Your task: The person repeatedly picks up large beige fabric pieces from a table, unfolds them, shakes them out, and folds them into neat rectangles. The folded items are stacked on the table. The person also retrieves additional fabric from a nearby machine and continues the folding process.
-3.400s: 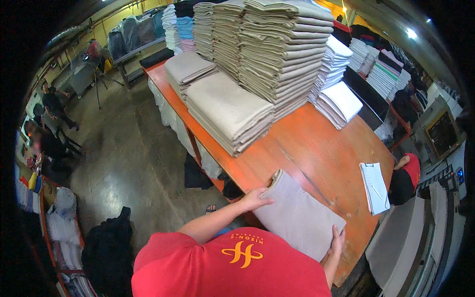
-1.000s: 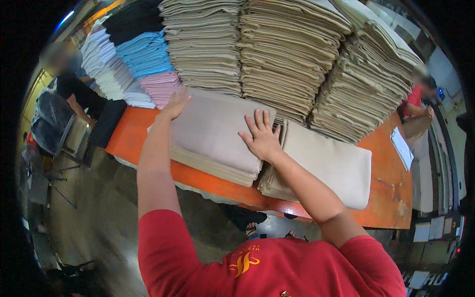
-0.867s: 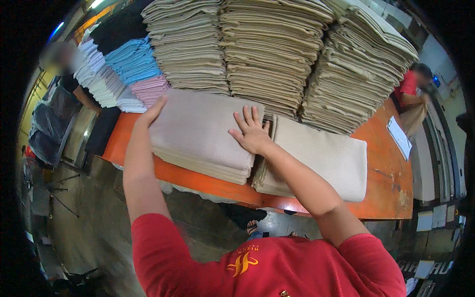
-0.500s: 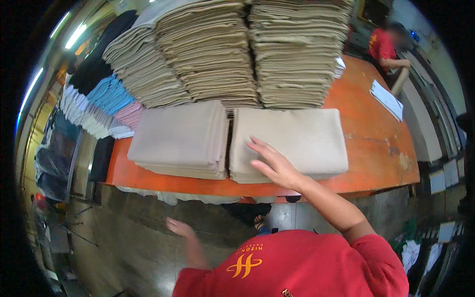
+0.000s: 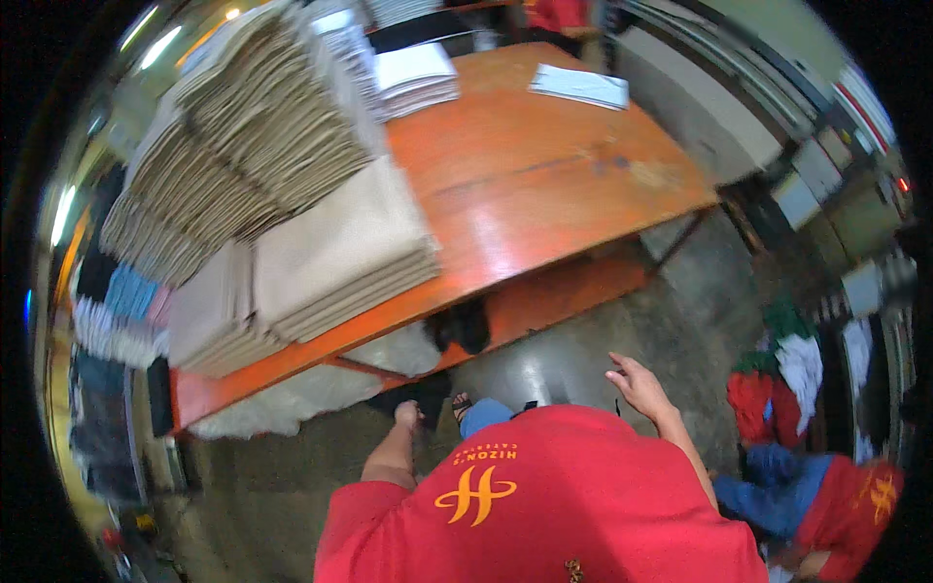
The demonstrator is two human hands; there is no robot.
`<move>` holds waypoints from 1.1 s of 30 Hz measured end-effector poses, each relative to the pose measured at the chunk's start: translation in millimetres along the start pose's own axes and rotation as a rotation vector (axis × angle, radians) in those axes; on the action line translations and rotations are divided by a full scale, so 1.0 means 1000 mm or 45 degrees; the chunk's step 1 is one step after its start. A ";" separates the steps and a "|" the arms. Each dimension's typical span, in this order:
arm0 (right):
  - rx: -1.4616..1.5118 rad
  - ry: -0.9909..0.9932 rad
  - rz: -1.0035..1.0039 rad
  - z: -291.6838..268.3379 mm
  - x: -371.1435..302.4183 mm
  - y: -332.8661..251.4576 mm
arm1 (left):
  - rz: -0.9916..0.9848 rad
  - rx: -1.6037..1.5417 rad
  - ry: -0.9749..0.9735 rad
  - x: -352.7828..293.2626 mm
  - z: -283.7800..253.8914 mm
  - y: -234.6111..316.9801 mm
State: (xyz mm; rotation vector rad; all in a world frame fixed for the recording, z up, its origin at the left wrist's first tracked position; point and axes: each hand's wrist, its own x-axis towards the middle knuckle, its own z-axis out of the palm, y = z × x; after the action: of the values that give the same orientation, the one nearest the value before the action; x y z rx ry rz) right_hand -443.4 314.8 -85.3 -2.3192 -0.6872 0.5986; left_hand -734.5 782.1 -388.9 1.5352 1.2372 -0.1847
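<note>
My right hand (image 5: 641, 385) is off the table, over the floor to the right of my body, its fingers apart and holding nothing. Low beside my body hangs my left hand (image 5: 409, 416); it is small and its fingers do not show well enough to read. Neither hand touches the cloths. Along the table's front edge lie a wide pile of folded beige cloths (image 5: 340, 243) and, left of it, a greyer folded pile (image 5: 209, 301). Behind them rise tall stacks of folded beige cloths (image 5: 277, 136).
The orange table (image 5: 486, 214) reaches to the right, with a folded white cloth (image 5: 580, 85) and a white pile (image 5: 416, 73) farther back. Plastic-wrapped bundles (image 5: 253, 413) sit underneath. A person in red (image 5: 850, 500) is at the lower right, near heaped clothes (image 5: 777, 389).
My right hand has left the beige pile and dropped beside my body. The view has turned right, so the stacks now appear farther left. Another person shows at lower right.
</note>
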 end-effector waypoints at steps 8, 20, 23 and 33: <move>0.128 0.194 0.460 -0.063 -0.096 0.132 | -0.076 -0.151 -0.563 -0.020 0.248 0.191; 0.271 0.254 0.987 -0.161 -0.096 0.342 | 0.366 1.036 -1.240 -0.032 0.565 0.372; 0.315 0.106 1.012 -0.193 -0.089 0.395 | 0.461 1.070 -1.193 -0.021 0.623 0.424; 0.363 0.339 0.674 -0.215 -0.025 0.606 | 0.434 0.315 -1.430 -0.057 0.848 0.617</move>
State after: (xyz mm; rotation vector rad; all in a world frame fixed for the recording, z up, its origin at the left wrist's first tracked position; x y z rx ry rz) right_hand -148.6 -195.9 -343.5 -2.2450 0.1403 0.5560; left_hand 111.3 167.1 -289.4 1.4479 0.0635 -0.8570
